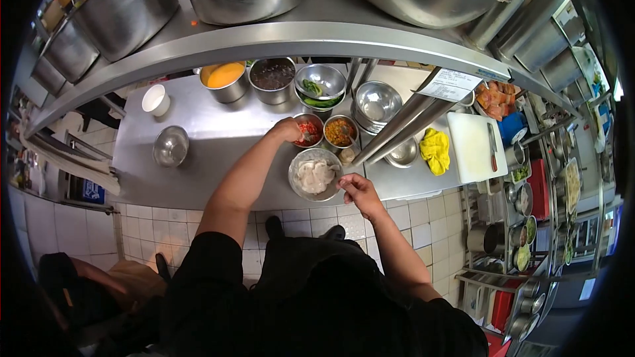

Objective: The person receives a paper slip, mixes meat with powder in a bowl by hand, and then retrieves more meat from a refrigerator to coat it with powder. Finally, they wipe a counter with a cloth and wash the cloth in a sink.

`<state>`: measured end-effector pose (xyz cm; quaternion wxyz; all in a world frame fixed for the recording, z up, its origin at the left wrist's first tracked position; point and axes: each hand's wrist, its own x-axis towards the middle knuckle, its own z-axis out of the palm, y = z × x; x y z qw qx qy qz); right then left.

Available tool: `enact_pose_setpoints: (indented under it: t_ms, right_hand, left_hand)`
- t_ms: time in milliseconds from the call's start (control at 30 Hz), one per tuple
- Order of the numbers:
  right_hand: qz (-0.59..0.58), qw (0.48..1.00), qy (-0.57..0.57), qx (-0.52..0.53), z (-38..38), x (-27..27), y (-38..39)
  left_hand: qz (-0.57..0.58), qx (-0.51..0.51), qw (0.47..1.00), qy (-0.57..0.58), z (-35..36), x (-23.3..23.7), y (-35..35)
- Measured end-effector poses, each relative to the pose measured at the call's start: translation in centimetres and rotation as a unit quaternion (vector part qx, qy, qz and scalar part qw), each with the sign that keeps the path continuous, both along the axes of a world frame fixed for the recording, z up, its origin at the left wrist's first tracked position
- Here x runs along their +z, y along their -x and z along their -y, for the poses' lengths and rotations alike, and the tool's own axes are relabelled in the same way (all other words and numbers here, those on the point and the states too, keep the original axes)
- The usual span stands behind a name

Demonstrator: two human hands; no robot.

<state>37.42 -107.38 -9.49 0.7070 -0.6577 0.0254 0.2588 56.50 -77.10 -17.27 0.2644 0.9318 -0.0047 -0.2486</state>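
My left hand (288, 130) reaches over the rim of a small metal bowl of chopped red pieces (308, 125). Its fingers are drawn together, and what they hold, if anything, is hard to see. Near me, by the counter edge, sits a bowl (296, 185) with a pale, whitish mass (314, 176) inside. My right hand (359, 193) is closed at this bowl's right rim, thumb and finger pinched on it. Beside the red pieces stands a bowl of chopped orange pieces (340, 132), with a small jar (346, 155) just in front.
Pots of orange liquid (223, 79) and dark liquid (272, 79) stand behind, near bowls with green vegetables (321, 86). A metal bowl (171, 146) and white cup (156, 100) are left. Rightward lie a yellow cloth (434, 151), cutting board (471, 145) and knife (493, 148). A shelf (264, 33) crosses overhead.
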Motion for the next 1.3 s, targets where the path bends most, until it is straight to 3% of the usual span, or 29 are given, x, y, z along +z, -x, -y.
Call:
enact_pose_setpoints:
  t_ms: [67,133,233,467,567,633,667,733,1000,1100,1167,1300]
  right_hand:
    - [-0.001,1.0,-0.003,0.0,-0.1,0.1,-0.2]
    - [-0.011,1.0,-0.004,-0.005,0.0,0.0,-0.2]
    - [-0.006,1.0,-0.009,-0.013,0.0,-0.1,-0.3]
    - [-0.007,0.999,-0.023,-0.026,-0.1,-0.1,-0.9]
    - [0.013,0.999,-0.019,-0.023,-0.1,-0.8,-1.2]
    - [0.013,1.0,-0.01,-0.025,-0.3,-1.1,-1.4]
    - [0.017,1.0,0.0,-0.025,-0.5,-1.3,-1.5]
    - [0.021,0.999,-0.001,-0.027,-0.8,-1.2,-1.6]
    - [0.06,0.997,0.034,-0.029,-1.8,-1.2,-1.8]
    - [0.087,0.995,0.054,-0.009,-2.1,-1.5,-2.1]
    - [0.115,0.991,0.065,-0.006,-2.8,-2.0,-2.3]
    - [0.161,0.984,0.077,0.016,-4.2,-3.0,-2.8]
  left_hand:
    - [-0.014,0.002,0.999,0.034,-0.5,1.0,0.5]
    - [-0.043,0.087,0.989,0.108,-1.0,3.8,2.1]
    - [-0.046,0.135,0.98,0.137,-2.0,6.1,3.4]
    - [-0.033,0.114,0.971,0.208,-4.1,8.4,6.4]
    - [0.023,0.057,0.973,0.224,-3.5,9.2,9.5]
    - [0.127,-0.013,0.983,0.133,-2.0,9.0,11.6]
    - [0.125,-0.012,0.983,0.132,-1.3,9.8,12.6]
    - [0.171,-0.056,0.983,0.021,0.0,11.0,14.3]
    - [0.254,-0.149,0.955,-0.043,1.1,12.1,15.4]
    - [0.277,-0.07,0.956,-0.066,0.9,11.8,13.5]
    - [0.276,0.047,0.959,-0.038,0.1,9.0,10.9]
    - [0.183,0.087,0.979,0.013,-0.6,7.9,8.8]
